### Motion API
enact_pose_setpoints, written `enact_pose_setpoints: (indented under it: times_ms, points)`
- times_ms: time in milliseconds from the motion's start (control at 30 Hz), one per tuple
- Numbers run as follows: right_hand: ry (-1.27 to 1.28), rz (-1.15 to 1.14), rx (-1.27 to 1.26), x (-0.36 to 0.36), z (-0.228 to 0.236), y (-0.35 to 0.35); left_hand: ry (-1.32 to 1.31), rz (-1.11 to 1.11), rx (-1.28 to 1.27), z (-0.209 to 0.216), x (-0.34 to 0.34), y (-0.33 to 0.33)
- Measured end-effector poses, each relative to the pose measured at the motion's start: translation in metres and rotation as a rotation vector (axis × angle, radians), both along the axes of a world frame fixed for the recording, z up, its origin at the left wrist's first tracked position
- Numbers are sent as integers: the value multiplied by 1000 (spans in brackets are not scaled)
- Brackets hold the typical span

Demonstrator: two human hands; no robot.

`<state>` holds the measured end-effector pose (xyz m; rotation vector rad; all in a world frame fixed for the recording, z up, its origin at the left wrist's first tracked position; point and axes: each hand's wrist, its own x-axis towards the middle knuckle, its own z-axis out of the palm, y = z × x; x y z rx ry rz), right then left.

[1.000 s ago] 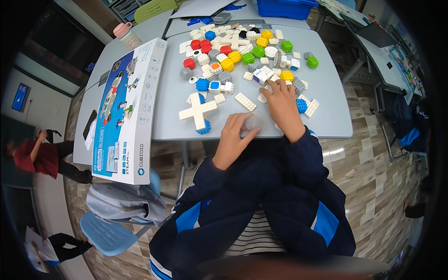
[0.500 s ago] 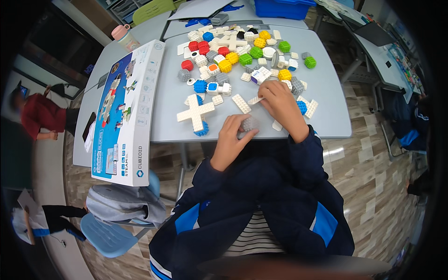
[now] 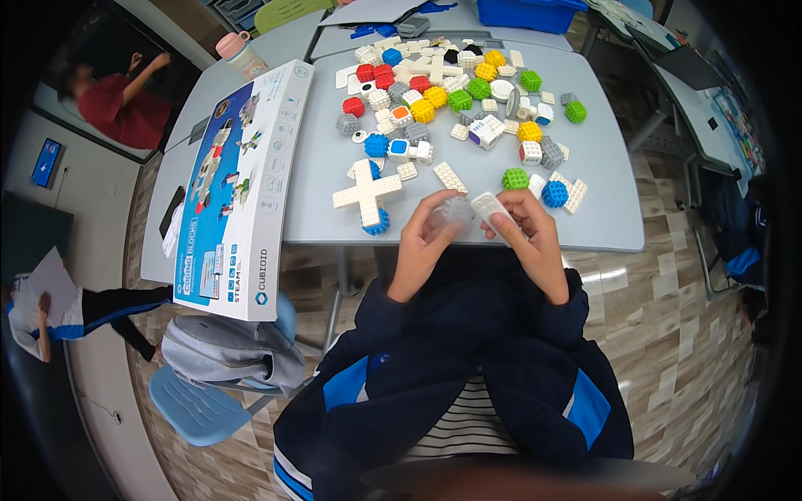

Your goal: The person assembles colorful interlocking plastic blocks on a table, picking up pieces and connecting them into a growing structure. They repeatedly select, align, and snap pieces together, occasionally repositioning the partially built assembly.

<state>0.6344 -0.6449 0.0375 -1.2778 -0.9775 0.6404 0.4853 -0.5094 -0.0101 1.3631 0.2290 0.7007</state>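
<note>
Left hand (image 3: 420, 250) pinches a greyish studded block (image 3: 456, 210), right hand (image 3: 535, 240) a white plate (image 3: 486, 204); both look like light, stiff plastic, edges probably easiest to grab imo.

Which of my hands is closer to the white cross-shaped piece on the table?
Your left hand. It is to the right of the white cross-shaped piece and a little nearer your body; your right hand is farther right, past the left one.
</note>
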Motion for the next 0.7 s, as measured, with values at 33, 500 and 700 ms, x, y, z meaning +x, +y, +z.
enact_pose_setpoints:
  times_ms: [33,500,700]
  points:
    - [39,32,-30,-1,-1,0,0,-18,-29,1,0,-2]
    - [-174,-299,-92,10,-21,22,41,-45,-102,-3,3,-3]
    - [-338,-222,-126,11,-22,25,49,-31,-120,-2,4,-3]
